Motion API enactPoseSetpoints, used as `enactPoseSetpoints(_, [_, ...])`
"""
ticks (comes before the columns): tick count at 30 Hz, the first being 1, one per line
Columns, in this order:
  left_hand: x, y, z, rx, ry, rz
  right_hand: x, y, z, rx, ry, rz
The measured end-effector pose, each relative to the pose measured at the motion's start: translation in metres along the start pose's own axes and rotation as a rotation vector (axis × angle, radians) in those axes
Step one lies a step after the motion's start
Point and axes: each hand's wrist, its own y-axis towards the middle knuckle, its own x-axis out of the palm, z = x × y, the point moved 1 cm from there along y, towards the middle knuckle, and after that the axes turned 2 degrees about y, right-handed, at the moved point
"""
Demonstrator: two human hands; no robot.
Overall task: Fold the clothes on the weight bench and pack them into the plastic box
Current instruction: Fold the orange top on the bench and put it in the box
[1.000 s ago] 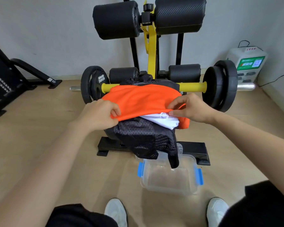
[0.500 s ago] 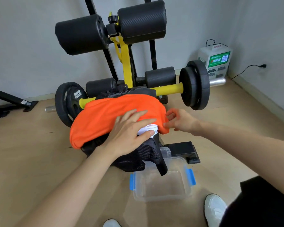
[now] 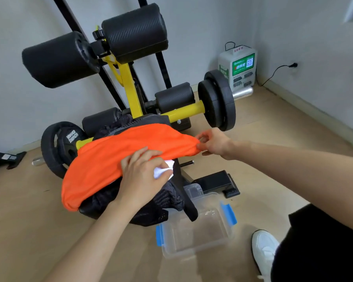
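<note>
An orange garment (image 3: pixel 114 159) lies spread over the pile on the weight bench (image 3: pixel 130 92). My right hand (image 3: pixel 214 143) pinches its right edge and holds it pulled out to the right. Over its front edge my left hand (image 3: pixel 141 176) curls its fingers around a white garment (image 3: pixel 163 170) that pokes out from under the orange one. A black mesh garment (image 3: pixel 167 200) hangs below them over the bench's near end. Right under that end the clear plastic box (image 3: pixel 192 249) with blue latches stands open on the floor, with nothing inside.
Black weight plates (image 3: pixel 218 100) sit on the yellow bar to the right, and another plate (image 3: pixel 57 145) to the left. A white charging station (image 3: pixel 237 68) stands in the corner. My white shoe (image 3: pixel 263 247) is beside the box on the wooden floor.
My view swung left and closer. My left hand left the orange edge, lay flat on the pile, then curled around the white garment. My right hand drew the orange edge out to the right.
</note>
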Motion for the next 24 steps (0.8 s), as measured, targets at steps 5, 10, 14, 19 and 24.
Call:
enactPoseSetpoints(5, [-0.003, -0.001, 0.004, 0.003, 0.015, -0.007, -0.016, -0.001, 0.008, 0.108, 0.052, -0.016])
enactPoseSetpoints(10, [-0.008, -0.001, 0.008, 0.094, 0.111, -0.056, -0.001, -0.009, 0.015, 0.261, 0.180, -0.180])
enactPoseSetpoints(14, [-0.007, -0.002, 0.008, 0.145, 0.169, -0.126, 0.022, -0.013, 0.019, 0.414, 0.240, -0.303])
enactPoseSetpoints(19, [-0.006, -0.004, 0.004, 0.161, 0.152, -0.113, 0.034, -0.009, 0.016, 0.384, 0.416, -0.266])
enactPoseSetpoints(24, [-0.006, -0.003, 0.006, 0.164, 0.143, -0.082, 0.019, -0.008, 0.008, 0.316, 0.474, -0.196])
